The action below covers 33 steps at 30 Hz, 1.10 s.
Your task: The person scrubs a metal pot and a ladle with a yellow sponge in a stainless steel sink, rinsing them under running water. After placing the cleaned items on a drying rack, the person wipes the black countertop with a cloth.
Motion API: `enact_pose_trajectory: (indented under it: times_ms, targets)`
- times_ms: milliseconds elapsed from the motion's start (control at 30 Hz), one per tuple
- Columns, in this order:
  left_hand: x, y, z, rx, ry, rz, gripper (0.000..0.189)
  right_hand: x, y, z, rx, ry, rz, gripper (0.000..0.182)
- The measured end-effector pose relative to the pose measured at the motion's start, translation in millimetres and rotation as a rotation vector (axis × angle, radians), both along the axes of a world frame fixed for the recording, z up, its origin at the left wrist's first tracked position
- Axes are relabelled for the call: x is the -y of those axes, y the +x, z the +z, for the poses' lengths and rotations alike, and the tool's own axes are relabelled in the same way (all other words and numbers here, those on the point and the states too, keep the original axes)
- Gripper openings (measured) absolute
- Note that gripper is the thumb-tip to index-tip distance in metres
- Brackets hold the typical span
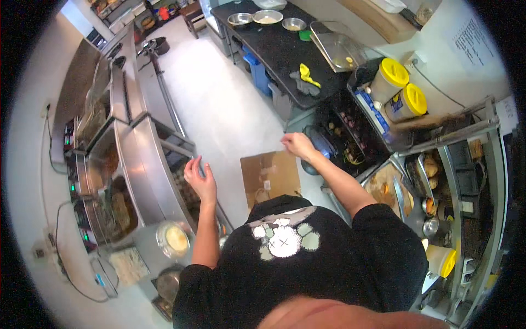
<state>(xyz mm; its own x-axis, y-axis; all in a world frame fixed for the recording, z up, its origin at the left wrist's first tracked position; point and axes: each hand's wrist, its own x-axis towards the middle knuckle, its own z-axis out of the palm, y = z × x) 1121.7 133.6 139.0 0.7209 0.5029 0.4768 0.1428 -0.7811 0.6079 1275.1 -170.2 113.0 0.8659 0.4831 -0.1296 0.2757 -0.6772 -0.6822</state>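
Note:
My left hand (201, 177) is raised in front of the steel counter edge, its fingers apart and nothing in it. Over the floor, near the dark bins, my right hand (296, 144) hangs with bent fingers and holds nothing that I can see; whether its fingertips meet is unclear. Below and between the hands, a flattened cardboard piece (270, 174) lies on the floor. A glass bowl with pale yellow contents (176, 239) stands on the counter at the lower left. Grey and yellow gloves (306, 80) rest on the black table.
Fryers (119, 205) line the left side. The black table (263, 43) carries metal bowls (268, 17) and a clear container (339, 49). Yellow-lidded tubs (395, 72) stand at the right above dark crates. A cutting board with a knife (388, 187) lies beside a metal shelf rack (452, 135).

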Motion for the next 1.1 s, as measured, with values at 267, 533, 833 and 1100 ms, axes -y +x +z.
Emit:
enact_pose_trajectory:
  times_ms: [267, 533, 833, 1100]
  targets:
    - [6.1, 213.1, 31.9, 0.077, -0.02, -0.347, 0.03, 41.9, 78.2, -31.2, 0.078, -0.297, -0.229, 0.033]
    - [-15.5, 355.1, 41.2, 0.034, -0.066, -0.352, 0.033, 20.7, 248.3, -24.2, 0.019, -0.174, -0.399, 0.025]
    - [-149.8, 474.0, 12.1, -0.052, -0.041, -0.112, 0.03, -119.3, 468.4, -54.8, 0.153, -0.143, -0.162, 0.024]
    - [-246.2, 630.3, -3.1, -0.164, -0.001, -0.316, 0.03, -223.0, 601.2, -76.7, -0.352, 0.314, -0.492, 0.032]
